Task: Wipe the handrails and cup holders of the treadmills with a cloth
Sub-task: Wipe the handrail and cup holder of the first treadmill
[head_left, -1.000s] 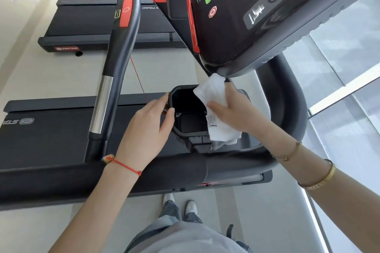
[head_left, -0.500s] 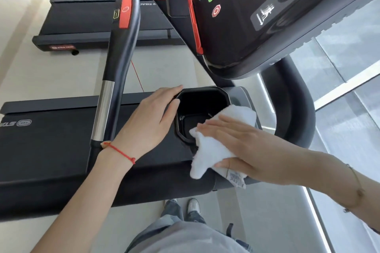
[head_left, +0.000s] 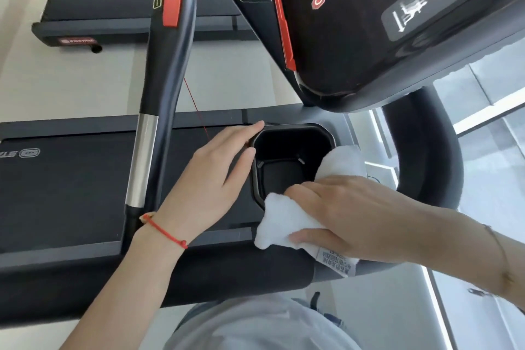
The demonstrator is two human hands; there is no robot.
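White cloth point(head_left: 287, 219), held in the right hand point(head_left: 349, 216), rubs the cup holder point(head_left: 287, 162) rim while the flat, loose left hand point(head_left: 210, 179) steadies it; the handrail point(head_left: 167, 65) looks left to wipe.

The cloth point(head_left: 287, 220) is white, soft and napped like terry, with a printed fabric label point(head_left: 336, 262) at one corner. The cup holder point(head_left: 287, 145) looks like matt black moulded plastic. The handrail point(head_left: 167, 45) is smooth satin-black with a glossy red insert and a brushed, shiny metal sleeve point(head_left: 142, 162). The console point(head_left: 397, 8) is matt black.
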